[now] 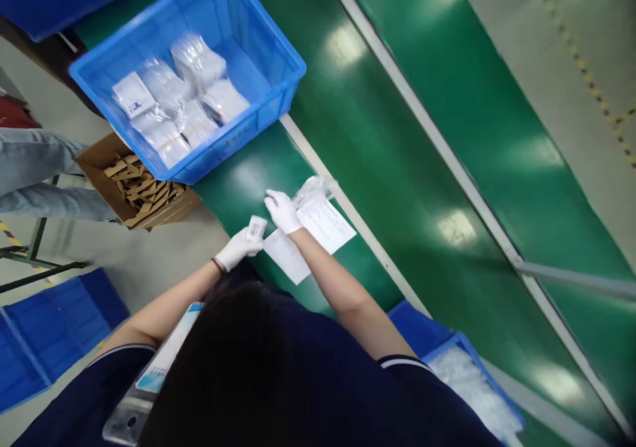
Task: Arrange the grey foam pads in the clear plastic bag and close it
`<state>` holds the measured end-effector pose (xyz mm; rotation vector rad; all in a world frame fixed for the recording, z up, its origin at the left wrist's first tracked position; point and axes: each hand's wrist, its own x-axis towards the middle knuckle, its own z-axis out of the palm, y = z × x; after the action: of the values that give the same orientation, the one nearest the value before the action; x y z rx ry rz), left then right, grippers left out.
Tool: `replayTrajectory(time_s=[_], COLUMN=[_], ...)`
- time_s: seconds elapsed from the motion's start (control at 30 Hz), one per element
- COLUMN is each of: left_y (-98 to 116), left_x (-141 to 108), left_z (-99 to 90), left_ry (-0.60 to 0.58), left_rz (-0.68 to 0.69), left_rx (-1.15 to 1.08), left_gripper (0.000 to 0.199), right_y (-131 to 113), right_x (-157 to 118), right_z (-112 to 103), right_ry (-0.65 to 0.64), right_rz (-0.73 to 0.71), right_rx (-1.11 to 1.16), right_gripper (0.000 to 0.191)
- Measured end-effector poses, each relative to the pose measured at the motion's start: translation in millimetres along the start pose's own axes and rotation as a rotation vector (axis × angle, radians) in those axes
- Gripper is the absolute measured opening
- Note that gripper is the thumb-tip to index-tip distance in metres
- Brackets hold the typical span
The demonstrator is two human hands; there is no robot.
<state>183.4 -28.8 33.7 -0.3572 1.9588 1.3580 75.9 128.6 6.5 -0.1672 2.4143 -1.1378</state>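
Observation:
My left hand [237,248], in a white glove, grips a small white packet [257,227] with dark print on its face, which looks like a label. Just to the right, my gloved right hand [282,212] hovers over the green work surface [243,182], its fingers stretched out and nothing visible in them. Beneath and beside my right forearm lie two white sheets: a blank-looking one [288,256] and one with handwritten lines [328,225]. Crumpled clear plastic bags [314,190] rest at the far edge of the written sheet, beside my right hand.
A blue bin [258,119] with several bundles of plastic-wrapped white packets [169,89] stands up ahead. A carton [163,216] of cardboard strips sits below it, near another person's legs [44,169]. At lower right, another blue bin [464,344] holds clear plastic. A metal rail [427,116] crosses behind.

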Motion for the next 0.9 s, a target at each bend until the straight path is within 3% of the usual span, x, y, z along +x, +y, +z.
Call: replayTrajectory(time_s=[0.07, 0.17, 0.3, 0.43, 0.53, 0.67, 0.73, 0.9], left_y=[18.0, 48.9, 75.4, 81.7, 86.2, 90.0, 89.3, 93.9], left_x=[2.6, 0.7, -8.0, -16.1, -24.7, -30.5, -27.1, -21.2], left_z=[4.0, 19.2, 43.6, 55.6, 59.6, 66.2, 69.8, 73.4], left_ry=[-0.085, -0.252, -0.451, -0.544, -0.513, -0.254, -0.178, -0.162], left_rz=[0.036, 0.127, 0.276, 0.305, 0.391, 0.590, 0.716, 0.864], left_rx=[-0.294, -0.580, -0.569, -0.287, -0.008, 0.334, 0.452, 0.641], left_gripper=[0.042, 0.067, 0.102, 0.107, 0.096, 0.075, 0.069, 0.063], right_y=[5.6, -0.9, -11.1, -4.5, -3.5, -18.5, -28.6, -39.7], right_x=[-43.0, -102.5, -148.2, -178.4, -204.7, -225.8, -225.9, -219.0], right_z=[-14.4, -28.2, -29.6, -30.6, -30.8, -23.8, -18.5, -13.3], right_ry=[0.080, 0.079, 0.258, 0.444, 0.515, 0.625, 0.713, 0.864], right_rz=[0.122, 0.202, 0.220, 0.254, 0.243, 0.222, 0.265, 0.324], right_rx=[0.298, 0.603, 0.710, 0.739, 0.773, 0.825, 0.871, 1.061], right_gripper=[0.045, 0.052, 0.067, 0.065, 0.070, 0.077, 0.083, 0.084])
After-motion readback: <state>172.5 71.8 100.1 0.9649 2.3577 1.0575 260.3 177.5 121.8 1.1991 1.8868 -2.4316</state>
